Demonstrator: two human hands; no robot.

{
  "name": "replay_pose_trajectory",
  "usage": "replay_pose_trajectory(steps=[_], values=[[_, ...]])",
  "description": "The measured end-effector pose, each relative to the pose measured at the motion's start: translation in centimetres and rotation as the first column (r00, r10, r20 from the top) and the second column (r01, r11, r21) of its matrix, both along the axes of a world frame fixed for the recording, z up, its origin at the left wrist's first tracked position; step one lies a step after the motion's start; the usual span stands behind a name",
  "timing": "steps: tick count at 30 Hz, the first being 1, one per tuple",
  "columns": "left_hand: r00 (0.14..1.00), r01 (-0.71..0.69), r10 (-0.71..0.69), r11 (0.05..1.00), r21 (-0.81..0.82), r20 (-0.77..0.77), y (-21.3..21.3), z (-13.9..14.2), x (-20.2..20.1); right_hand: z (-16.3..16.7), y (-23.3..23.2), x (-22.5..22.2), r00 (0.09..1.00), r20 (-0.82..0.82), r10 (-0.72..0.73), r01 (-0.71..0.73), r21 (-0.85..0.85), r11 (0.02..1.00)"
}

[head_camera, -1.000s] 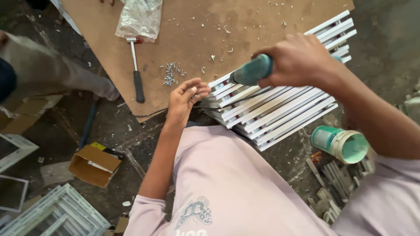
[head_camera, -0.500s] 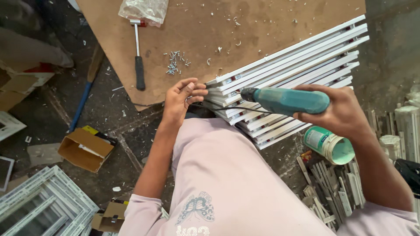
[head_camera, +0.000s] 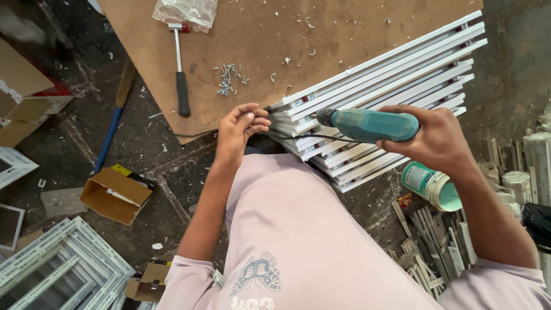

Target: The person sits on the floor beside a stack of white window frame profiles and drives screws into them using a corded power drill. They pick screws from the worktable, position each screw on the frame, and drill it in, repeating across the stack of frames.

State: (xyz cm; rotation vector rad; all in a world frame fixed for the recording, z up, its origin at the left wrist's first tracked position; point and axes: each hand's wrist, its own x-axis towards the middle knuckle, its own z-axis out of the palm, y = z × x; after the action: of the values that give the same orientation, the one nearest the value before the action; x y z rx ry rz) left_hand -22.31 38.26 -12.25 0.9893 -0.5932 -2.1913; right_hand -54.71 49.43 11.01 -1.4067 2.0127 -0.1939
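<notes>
Right hand (head_camera: 439, 140) gripping teal power drill (head_camera: 370, 125), its fingers wrapping closed; left hand (head_camera: 238, 135) pinching, fingers curled, at stacked white frame profiles (head_camera: 390, 86).

The drill (head_camera: 370, 124) is a teal power tool with a dark chuck at its left end and a thin black cord trailing from it. It lies almost level, tipped slightly down to the right, its tip against the near end of the stack of white frames (head_camera: 390, 97). The right hand (head_camera: 439, 140) wraps around its rear half.

The stack of white frames is a pile of long, slim white bars, layered and fanned, running slantwise from the near edge of the brown board (head_camera: 321, 34) up toward its far right corner. The cut ends face left, showing small dark and red spots. The left hand (head_camera: 238, 135) touches those ends with curled fingers.
</notes>
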Motion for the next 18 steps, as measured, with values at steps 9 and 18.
replay_pose_trajectory(steps=[9, 18], values=[[0.994, 0.099, -0.093, 0.990, -0.099, 0.064, 0.3, 0.9, -0.5, 0.1, 0.8, -0.2, 0.994, 0.097, -0.044, 0.045, -0.015, 0.999], [0.992, 0.129, -0.128, 0.991, -0.044, 0.021, 0.5, 1.3, -1.1, 0.8, 1.8, -0.6, 0.986, 0.127, -0.106, 0.112, -0.036, 0.993]])
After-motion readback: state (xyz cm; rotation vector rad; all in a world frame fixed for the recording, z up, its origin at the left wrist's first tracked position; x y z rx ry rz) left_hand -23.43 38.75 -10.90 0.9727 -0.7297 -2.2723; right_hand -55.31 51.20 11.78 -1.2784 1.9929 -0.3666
